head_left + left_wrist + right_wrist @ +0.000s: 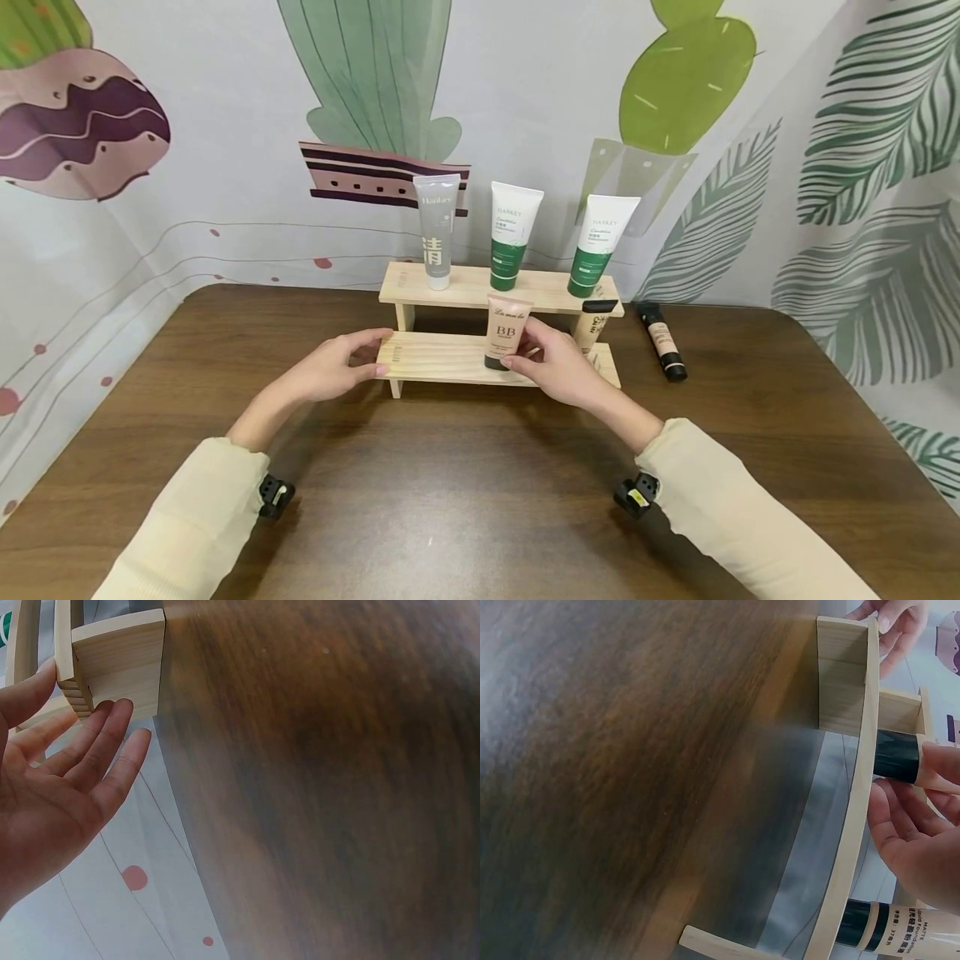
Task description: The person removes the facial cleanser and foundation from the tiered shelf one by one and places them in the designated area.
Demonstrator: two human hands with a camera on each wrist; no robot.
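A two-step wooden display stand (442,357) stands on the table. My left hand (330,365) is at the left end of its lower step, thumb and index finger about the board's end; the left wrist view shows the other fingers (112,761) free of the wood. My right hand (558,362) grips a pink BB cream tube (505,329), upright with its dark cap (896,756) down on the lower step. Just right of that hand is a beige foundation tube (591,327), also cap down. Its lettering shows in the right wrist view.
On the upper step stand a grey tube (437,225) and two white-and-green tubes, one central (513,237) and one right (599,246). Another foundation tube (662,342) lies on the table (435,500) right of the stand. A patterned cloth (525,108) hangs behind.
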